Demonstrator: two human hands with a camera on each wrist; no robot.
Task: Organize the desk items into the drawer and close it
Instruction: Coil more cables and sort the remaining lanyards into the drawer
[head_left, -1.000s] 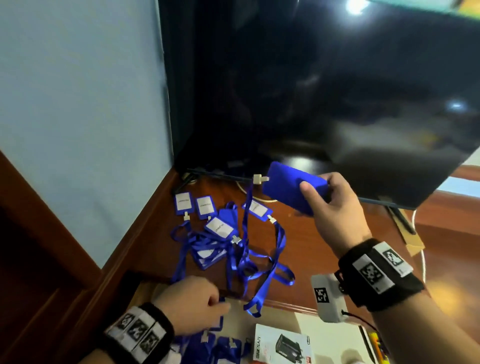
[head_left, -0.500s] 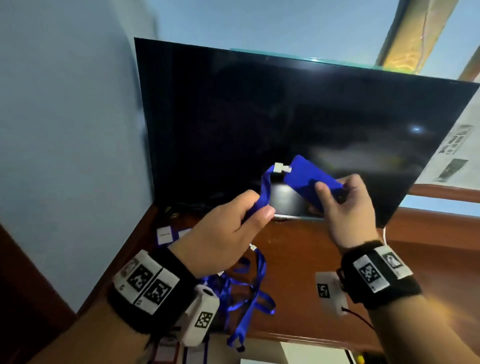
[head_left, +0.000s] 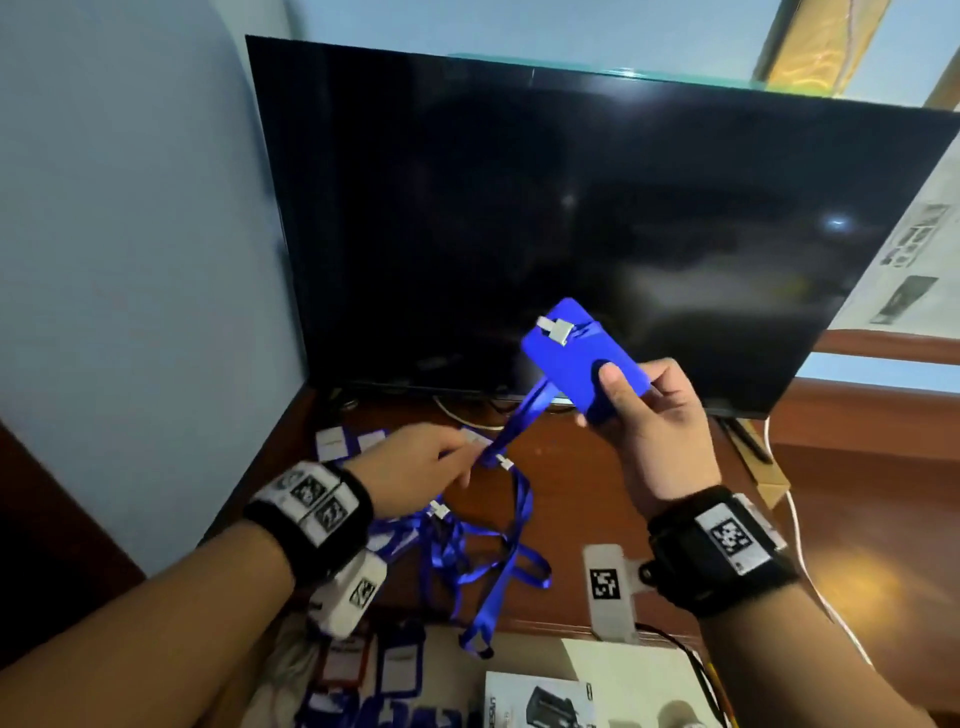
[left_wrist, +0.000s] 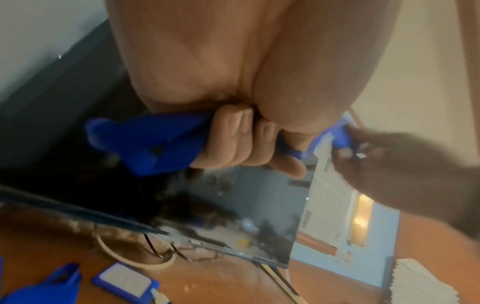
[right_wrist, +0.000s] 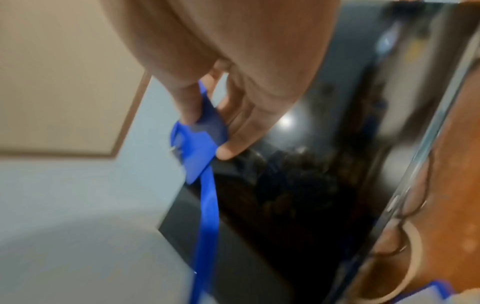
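Note:
My right hand (head_left: 631, 400) holds a blue badge holder (head_left: 576, 358) up in front of the dark screen, thumb on its face; the same blue badge holder (right_wrist: 205, 131) shows pinched in the right wrist view. Its blue lanyard strap (head_left: 524, 415) runs down to my left hand (head_left: 447, 457), whose curled fingers grip the blue strap (left_wrist: 145, 142). More blue badge holders and lanyards (head_left: 483, 561) lie tangled on the wooden desk (head_left: 571, 499). Below the desk edge the open drawer (head_left: 623, 670) holds several badge holders (head_left: 374, 670) and a small box (head_left: 540, 701).
A large black monitor (head_left: 571, 208) stands at the back of the desk against a blue wall. White and black cables (head_left: 795, 525) run along the desk at the right. Loose badge holders (left_wrist: 124, 281) lie by the monitor's foot.
My left hand has slid down the strap from beside the badge holder to just above the desk. The right hand keeps the badge holder raised.

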